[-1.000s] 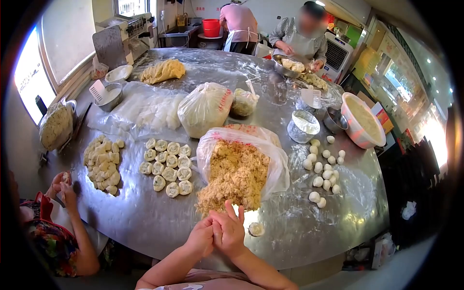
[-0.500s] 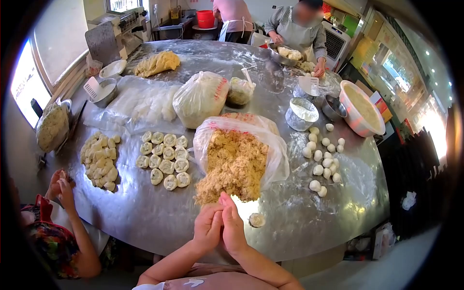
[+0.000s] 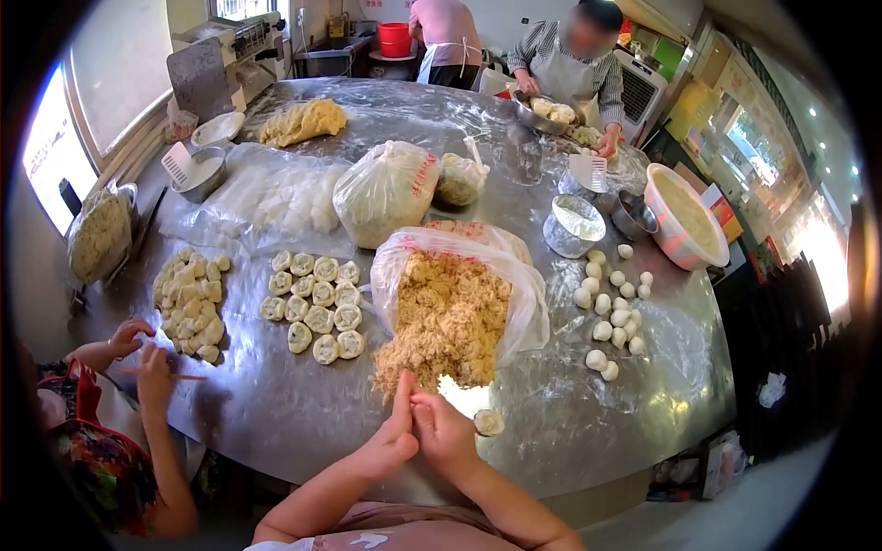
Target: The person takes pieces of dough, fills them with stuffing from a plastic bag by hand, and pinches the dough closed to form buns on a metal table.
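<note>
Lying flat on the floury steel tabletop (image 3: 294, 409), a small pale round dough piece (image 3: 488, 422) with a darker, crumb-flecked middle sits just beside the right hand (image 3: 447, 433), near its knuckles, though contact is hard to judge. The left hand (image 3: 390, 443) meets the right one in front of the body, fingers (image 3: 404, 390) drawn in and pressed tip to tip against the other hand's. They may be pinching something small, but whatever lies between them is hidden. Just beyond the fingertips, a heap of tan crumbly filling (image 3: 450, 317) spills from a clear plastic bag (image 3: 531, 317) onto the steel. Rows of flattened pleated dough rounds (image 3: 317, 308) lie to the left of it and smooth white dough balls (image 3: 611, 308) to the right. Both forearms are cut off by the lower edge, and the lens bends and darkens the rim of the view.
</note>
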Tool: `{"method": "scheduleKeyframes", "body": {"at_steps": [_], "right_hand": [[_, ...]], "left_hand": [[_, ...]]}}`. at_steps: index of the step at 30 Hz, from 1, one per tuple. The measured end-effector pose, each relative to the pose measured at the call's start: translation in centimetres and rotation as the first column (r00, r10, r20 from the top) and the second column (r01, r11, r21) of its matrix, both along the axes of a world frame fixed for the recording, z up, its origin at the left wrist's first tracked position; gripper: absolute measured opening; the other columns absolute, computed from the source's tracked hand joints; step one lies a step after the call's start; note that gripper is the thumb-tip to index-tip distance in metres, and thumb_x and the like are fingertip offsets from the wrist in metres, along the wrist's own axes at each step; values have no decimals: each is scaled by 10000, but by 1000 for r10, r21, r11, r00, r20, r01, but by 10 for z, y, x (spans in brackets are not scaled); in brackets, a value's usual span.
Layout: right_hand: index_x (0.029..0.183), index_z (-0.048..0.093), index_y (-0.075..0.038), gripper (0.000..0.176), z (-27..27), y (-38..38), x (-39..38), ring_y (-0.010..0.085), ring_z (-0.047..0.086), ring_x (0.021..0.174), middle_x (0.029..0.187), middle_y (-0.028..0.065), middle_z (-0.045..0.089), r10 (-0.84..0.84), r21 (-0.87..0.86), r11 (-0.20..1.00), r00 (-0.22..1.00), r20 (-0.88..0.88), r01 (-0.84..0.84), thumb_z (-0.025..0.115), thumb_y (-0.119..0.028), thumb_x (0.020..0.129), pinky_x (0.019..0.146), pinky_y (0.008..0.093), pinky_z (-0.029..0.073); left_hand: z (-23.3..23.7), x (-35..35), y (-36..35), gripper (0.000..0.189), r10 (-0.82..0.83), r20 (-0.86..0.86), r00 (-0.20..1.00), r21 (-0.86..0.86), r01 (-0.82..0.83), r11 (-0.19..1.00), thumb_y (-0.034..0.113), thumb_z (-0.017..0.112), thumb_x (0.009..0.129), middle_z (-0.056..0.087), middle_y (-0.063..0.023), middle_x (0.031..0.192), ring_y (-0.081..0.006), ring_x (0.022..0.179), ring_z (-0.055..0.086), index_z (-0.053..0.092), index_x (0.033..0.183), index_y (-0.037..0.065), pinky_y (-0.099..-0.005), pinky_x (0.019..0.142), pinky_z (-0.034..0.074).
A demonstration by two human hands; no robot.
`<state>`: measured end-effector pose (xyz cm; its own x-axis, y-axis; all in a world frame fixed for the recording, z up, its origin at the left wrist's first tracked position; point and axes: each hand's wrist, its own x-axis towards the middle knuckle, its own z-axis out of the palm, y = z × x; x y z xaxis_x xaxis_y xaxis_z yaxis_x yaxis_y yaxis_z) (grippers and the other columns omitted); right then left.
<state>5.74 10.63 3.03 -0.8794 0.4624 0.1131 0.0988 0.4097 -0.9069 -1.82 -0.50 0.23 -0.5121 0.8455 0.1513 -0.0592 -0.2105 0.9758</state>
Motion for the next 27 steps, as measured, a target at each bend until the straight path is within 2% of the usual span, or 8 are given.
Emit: {"method": "scheduleKeyframes", "body": {"at_steps": [3, 5, 8, 13, 16, 23, 26, 27], "right_hand": [[1314, 439, -31, 543, -6, 3, -3, 422, 367, 1318, 1412, 248, 398, 24, 410, 912, 992, -125, 30, 542, -407, 936, 1027, 577, 285], [1379, 354, -28, 681, -12, 11, -5, 461, 190, 1374, 1481, 270, 233, 8, 285, 958, 997, -79, 15, 535, -490, 911, 1050, 627, 136], [1417, 301, 5, 781, -21, 15, -5, 493, 126, 1392, 1501, 312, 154, 77, 262, 962, 997, 20, -80, 503, -546, 902, 1081, 610, 96], [1423, 301, 8, 681, -5, 35, -12, 465, 121, 1405, 1502, 304, 166, 47, 255, 964, 992, 113, -75, 455, -457, 949, 1127, 507, 118], [1411, 312, 23, 632, 1, 22, -10, 463, 154, 1398, 1494, 305, 188, 70, 317, 945, 997, 36, -78, 415, -418, 969, 1132, 500, 133], [1393, 339, 17, 593, -14, 36, -12, 450, 167, 1396, 1490, 278, 219, -110, -20, 994, 994, 28, 111, 430, -385, 967, 1142, 481, 127], [1390, 348, 5, 546, -2, 13, 5, 446, 139, 1406, 1491, 280, 216, 97, 63, 994, 989, -116, -90, 458, -308, 956, 1146, 486, 110], [1385, 354, 5, 543, 4, 7, 11, 449, 141, 1406, 1492, 275, 220, 161, 74, 985, 980, -118, -153, 518, -243, 931, 1142, 488, 125]], "left_hand": [[2, 0, -6, 1157, -179, 328, 928, -26, 198, 980, 328, 721, 806, 143, -196, 1498, -260, 1351, 279, -185, 1467, 42, -390, 1083, 291], [24, 12, -2, 1260, -155, 505, 849, -50, 209, 977, 198, 808, 672, 217, -182, 1472, -280, 1322, 315, -149, 1478, 38, -411, 1097, 265], [40, 15, 6, 1204, -206, -309, 928, -258, 127, 958, 143, 782, 637, 237, -201, 1445, -341, 1334, 279, -72, 1477, 20, -429, 1107, 249], [35, 43, 1, 866, -61, -236, 970, -226, 7, 974, 146, 714, 653, 287, -247, 1385, -383, 1281, 308, 278, 1381, -30, -442, 1073, 278], [17, 30, 4, 928, -334, -344, 878, -436, 165, 885, 128, 702, 647, 236, -279, 1404, -403, 1299, 278, 188, 1396, -65, -440, 1080, 272], [38, 48, 14, 826, -54, -391, 919, -295, -70, 953, 120, 715, 652, 282, -271, 1413, -412, 1326, 287, 339, 1380, 11, -424, 1085, 296], [53, 32, 18, 873, -149, -271, 951, -397, 30, 917, 188, 718, 675, 334, -234, 1388, -407, 1320, 300, 268, 1396, -8, -423, 1104, 274], [31, 31, 16, 633, -98, -583, 806, -335, -129, 933, 216, 692, 728, 489, -215, 1237, -384, 1200, 442, 440, 1276, 21, -428, 994, 401]]}}
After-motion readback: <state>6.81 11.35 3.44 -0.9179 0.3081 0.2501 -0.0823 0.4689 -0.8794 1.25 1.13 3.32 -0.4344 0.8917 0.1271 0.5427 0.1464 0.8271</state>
